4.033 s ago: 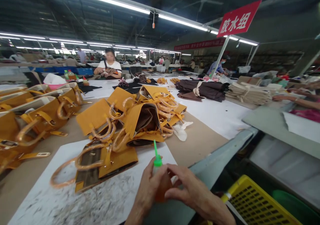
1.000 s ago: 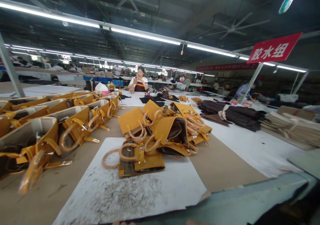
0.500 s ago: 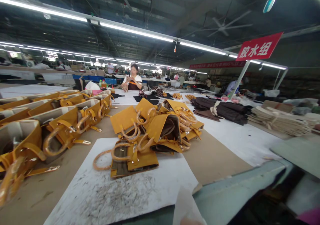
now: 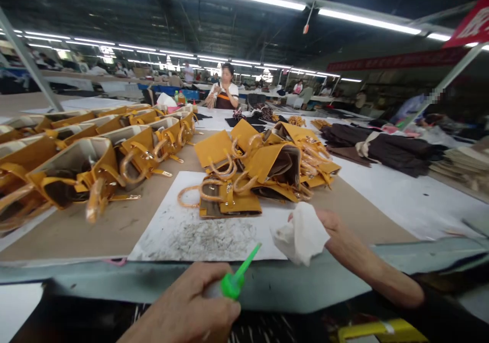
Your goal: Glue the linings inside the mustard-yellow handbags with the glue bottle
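My left hand (image 4: 194, 305) is closed round a squeeze bottle with a green nozzle (image 4: 239, 277), its tip slanting up and right over the table's front edge. The bottle's body is mostly hidden in the fingers. At the right, my right hand (image 4: 324, 222) grips a crumpled white cloth (image 4: 301, 233) that hangs over the edge of the white sheet. Whether it is fabric or paper I cannot tell. Beyond both hands lies a heap of mustard-yellow handbags (image 4: 240, 190) with wrapped round handles. The nearest bag rests flat on the smudged white sheet (image 4: 214, 238).
Rows of upright yellow handbags (image 4: 133, 147) line the left side. Dark brown fabric (image 4: 382, 144) lies bundled at the right, beside stacked beige pieces (image 4: 466, 165). A person (image 4: 225, 91) is across the table. Metal posts (image 4: 30, 60) stand at both sides.
The view has tilted down and turned left. My left hand with the green-nozzled bottle has come into view, and the white cloth, earlier at the bottom edge, is now farther forward in my right hand.
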`<state>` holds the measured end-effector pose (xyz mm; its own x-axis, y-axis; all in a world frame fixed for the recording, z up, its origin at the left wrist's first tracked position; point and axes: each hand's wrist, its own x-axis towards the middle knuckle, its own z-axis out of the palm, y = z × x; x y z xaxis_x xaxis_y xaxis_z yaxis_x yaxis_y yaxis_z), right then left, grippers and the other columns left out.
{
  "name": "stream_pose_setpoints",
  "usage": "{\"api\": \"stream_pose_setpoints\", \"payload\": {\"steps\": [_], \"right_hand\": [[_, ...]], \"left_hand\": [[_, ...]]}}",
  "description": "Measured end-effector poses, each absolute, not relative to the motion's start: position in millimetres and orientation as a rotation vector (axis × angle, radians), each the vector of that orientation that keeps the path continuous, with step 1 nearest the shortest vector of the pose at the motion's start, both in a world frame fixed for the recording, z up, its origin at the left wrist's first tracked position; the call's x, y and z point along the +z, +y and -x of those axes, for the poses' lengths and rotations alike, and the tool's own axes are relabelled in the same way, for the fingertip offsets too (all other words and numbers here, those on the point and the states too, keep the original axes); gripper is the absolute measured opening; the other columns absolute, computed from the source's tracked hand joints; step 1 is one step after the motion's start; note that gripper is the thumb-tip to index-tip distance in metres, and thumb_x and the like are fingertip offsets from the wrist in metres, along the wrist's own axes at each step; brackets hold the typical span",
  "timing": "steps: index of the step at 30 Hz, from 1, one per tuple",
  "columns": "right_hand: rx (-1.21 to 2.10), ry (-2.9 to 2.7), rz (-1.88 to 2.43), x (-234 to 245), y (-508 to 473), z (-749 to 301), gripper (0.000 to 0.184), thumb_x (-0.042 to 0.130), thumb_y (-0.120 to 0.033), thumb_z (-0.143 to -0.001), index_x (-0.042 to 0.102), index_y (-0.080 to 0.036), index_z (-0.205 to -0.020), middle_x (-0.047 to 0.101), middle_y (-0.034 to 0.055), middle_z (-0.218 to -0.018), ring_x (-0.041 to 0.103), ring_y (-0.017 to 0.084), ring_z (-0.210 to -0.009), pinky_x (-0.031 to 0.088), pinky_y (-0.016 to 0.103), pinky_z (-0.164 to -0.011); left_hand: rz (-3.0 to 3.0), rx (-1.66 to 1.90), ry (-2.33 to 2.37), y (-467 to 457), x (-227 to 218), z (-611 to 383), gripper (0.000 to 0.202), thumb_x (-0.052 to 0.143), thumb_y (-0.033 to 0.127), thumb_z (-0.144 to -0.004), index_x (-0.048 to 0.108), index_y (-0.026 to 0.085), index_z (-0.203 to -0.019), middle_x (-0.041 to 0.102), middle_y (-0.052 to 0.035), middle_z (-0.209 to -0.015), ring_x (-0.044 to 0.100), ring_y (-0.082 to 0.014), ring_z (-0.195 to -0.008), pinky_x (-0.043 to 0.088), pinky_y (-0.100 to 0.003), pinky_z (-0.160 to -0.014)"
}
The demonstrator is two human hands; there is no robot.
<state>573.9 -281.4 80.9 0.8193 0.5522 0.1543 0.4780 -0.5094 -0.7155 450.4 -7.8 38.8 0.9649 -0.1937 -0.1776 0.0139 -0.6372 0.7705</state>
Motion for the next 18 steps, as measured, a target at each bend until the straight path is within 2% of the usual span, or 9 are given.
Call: {"api": "stream_pose_setpoints", "payload": {"steps": [2,6,13,18], "right_hand": [[0.293,-0.538,1.991,70.5,-276.0,-577.6,0.023,0.055,-0.034,-0.080,0.071,-0.018,-0.079,0.067,0.0032,-0.073,0.058,0.017,-0.061,0.047,0.025,-0.056],[0.440,-0.427,1.864,64.8,-276.5,-576.0,0.025,0.057,-0.039,-0.081,0.069,-0.019,-0.089,0.066,0.0026,-0.076,0.058,0.018,-0.066,0.047,0.027,-0.061],[0.066,-0.937,2.152,74.3,-270.9,-572.8,0.017,0.050,-0.026,-0.089,0.065,-0.020,-0.089,0.060,0.0072,-0.099,0.053,0.021,-0.097,0.042,0.033,-0.086],[0.102,-0.925,2.208,67.6,-261.0,-566.5,0.024,0.042,-0.027,-0.094,0.063,-0.019,-0.084,0.055,0.0047,-0.090,0.053,0.016,-0.086,0.043,0.027,-0.074]], "left_hand": [[-2.136,-0.438,-0.060,-23.5,50.4,-462.0,0.034,0.049,0.037,-0.073,0.064,0.024,-0.102,0.063,-0.0011,-0.099,0.055,-0.0175,-0.086,0.044,-0.026,-0.073],[-2.108,-0.506,-0.150,-37.9,55.4,-480.3,0.021,0.049,0.035,-0.073,0.061,0.018,-0.077,0.057,0.0021,-0.078,0.050,-0.0143,-0.078,0.037,-0.023,-0.066],[-2.278,-0.358,-0.149,-47.3,37.9,-486.2,0.018,0.050,0.033,-0.075,0.049,0.017,-0.065,0.046,0.0042,-0.061,0.046,-0.0117,-0.064,0.028,-0.024,-0.058],[-2.453,-0.203,-0.158,-52.5,29.7,-488.4,0.018,0.048,0.033,-0.078,0.052,0.018,-0.071,0.057,0.0009,-0.070,0.050,-0.0140,-0.067,0.031,-0.026,-0.062]]}}
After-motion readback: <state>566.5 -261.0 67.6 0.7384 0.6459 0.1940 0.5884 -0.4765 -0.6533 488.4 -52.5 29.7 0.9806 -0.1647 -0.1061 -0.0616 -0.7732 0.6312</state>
